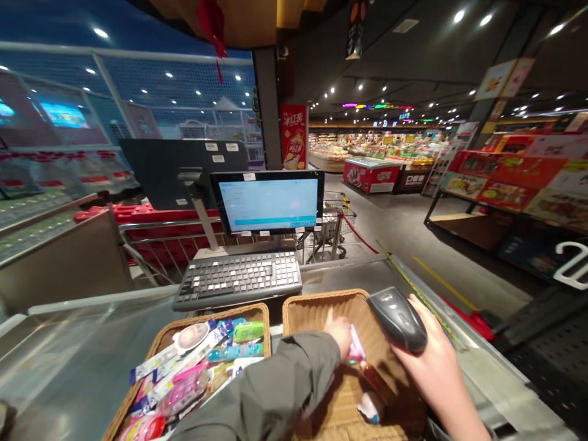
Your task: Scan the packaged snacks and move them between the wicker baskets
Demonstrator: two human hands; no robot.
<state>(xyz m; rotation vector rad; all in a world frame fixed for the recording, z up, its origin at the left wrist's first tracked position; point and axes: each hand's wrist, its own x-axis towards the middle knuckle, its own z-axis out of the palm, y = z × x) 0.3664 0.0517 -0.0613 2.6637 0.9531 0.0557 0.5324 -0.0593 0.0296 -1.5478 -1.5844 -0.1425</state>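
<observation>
My right hand (434, 361) is closed around a dark grey barcode scanner (399, 318), held over the right side of a wicker basket (328, 301). My left hand (339, 334) reaches into this basket with a finger stretched out, and looks open, though slightly blurred. Right beside it is a small pink and white package (356, 346); whether the fingers touch it is unclear. Lower in the basket lie a dark brown item (374, 380) and a small white and blue item (369, 407). A second wicker basket (265, 318) on the left holds several colourful packaged goods (184, 389), partly hidden by my left sleeve.
Behind the baskets stand a keyboard (241, 275) and a lit monitor (271, 205) on the metal counter (340, 275). Another screen, seen from behind (179, 174), is at the left. Shopping carts (337, 214) are beyond. A white hook (572, 264) sticks in at right.
</observation>
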